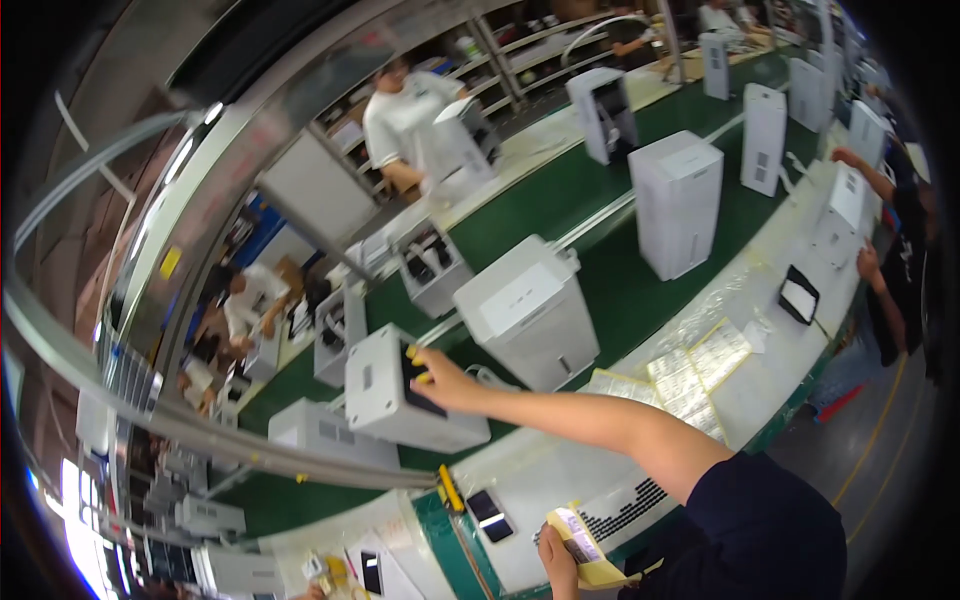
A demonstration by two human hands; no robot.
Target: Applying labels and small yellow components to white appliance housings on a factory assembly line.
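Note:
My right hand [448,384] reaches left across the bench to a white box-shaped appliance [372,388], which lies tilted at the near edge of the green conveyor. Yellow covers show on its fingertips, which are spread apart and touch the appliance beside its dark recessed panel [425,398]. Low in the view, my left hand [558,562] is closed on a yellow-backed label sheet [582,548]. Between my two arms, rows of small black pieces [628,510] lie on the white bench. A larger white appliance [530,310] stands upright just beyond my right hand.
More white appliances [678,205] stand along the green conveyor [610,270]. On the bench are label sheets [690,380], a phone [490,515], a yellow-handled tool [450,488] and a black-edged piece [798,296]. Co-workers stand across the belt [410,120] and at right [905,240].

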